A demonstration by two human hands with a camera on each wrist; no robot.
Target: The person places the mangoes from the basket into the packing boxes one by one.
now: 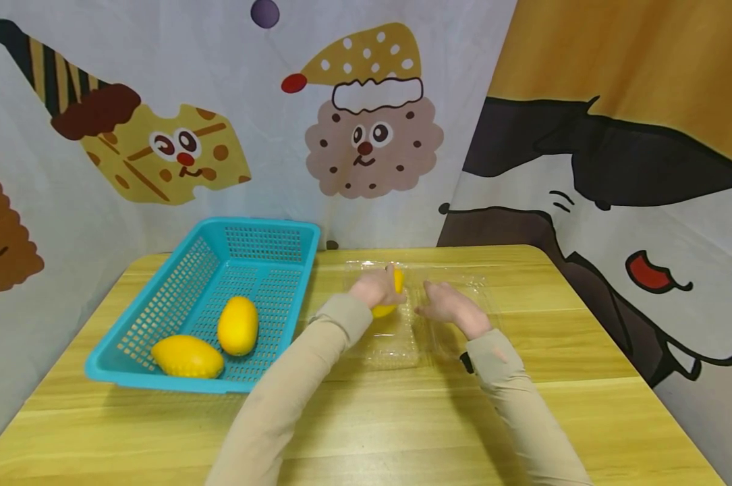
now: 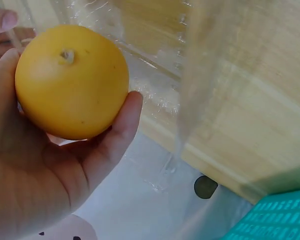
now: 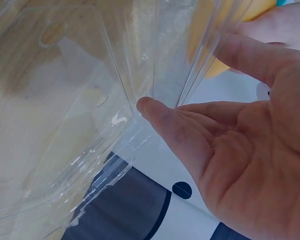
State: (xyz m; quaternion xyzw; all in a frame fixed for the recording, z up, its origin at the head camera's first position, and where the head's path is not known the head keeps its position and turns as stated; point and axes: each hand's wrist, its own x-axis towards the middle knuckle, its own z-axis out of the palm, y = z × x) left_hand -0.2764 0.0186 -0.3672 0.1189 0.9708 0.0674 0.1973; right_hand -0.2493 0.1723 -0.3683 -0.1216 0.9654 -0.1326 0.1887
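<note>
Yellow and smooth, the fruit [image 2: 72, 82], probably firm and best cupped round its middle, sits in curled fingers of the left hand [image 1: 378, 287] at a flimsy-looking clear container [image 1: 392, 351], touched by the right hand's [image 1: 449, 307] parted fingers.

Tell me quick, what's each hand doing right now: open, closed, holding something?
Left hand: holding a yellow fruit.
Right hand: at the clear plastic box; whether it's gripping or just touching can't be told.

The fruit [image 2: 72, 82] is yellow, the container [image 1: 396, 347] colourless, the basket [image 1: 165, 383] turquoise, and the tabletop [image 1: 372, 432] yellow wood-grained.
</note>
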